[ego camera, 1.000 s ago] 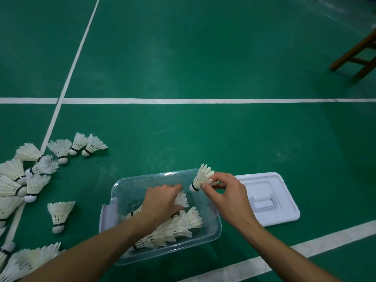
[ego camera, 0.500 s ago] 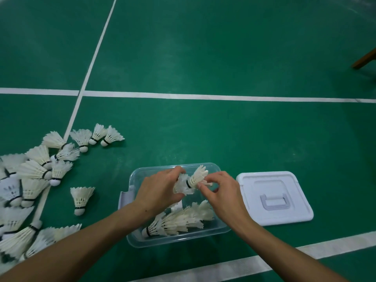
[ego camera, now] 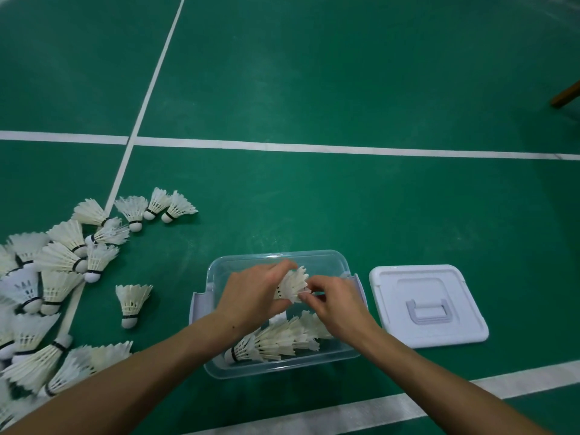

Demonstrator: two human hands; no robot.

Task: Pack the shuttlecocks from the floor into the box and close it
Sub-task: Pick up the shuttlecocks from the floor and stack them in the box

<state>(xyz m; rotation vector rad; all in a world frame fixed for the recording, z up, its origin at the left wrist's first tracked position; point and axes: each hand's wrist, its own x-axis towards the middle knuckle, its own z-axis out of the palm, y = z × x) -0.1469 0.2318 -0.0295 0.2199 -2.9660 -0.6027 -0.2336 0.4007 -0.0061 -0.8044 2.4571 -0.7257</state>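
Both hands, left hand (ego camera: 251,296) and right hand (ego camera: 337,306), pinch one shuttlecock (ego camera: 293,283) between curled fingertips above the box (ego camera: 219,370)

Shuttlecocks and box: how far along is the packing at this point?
Early. Done: one nested stack lies in the clear box. In hand: the left hand and right hand hold a shuttlecock together over the box. Left: a large pile and a lone shuttlecock remain on the floor, and the white lid lies beside the box, not fitted.
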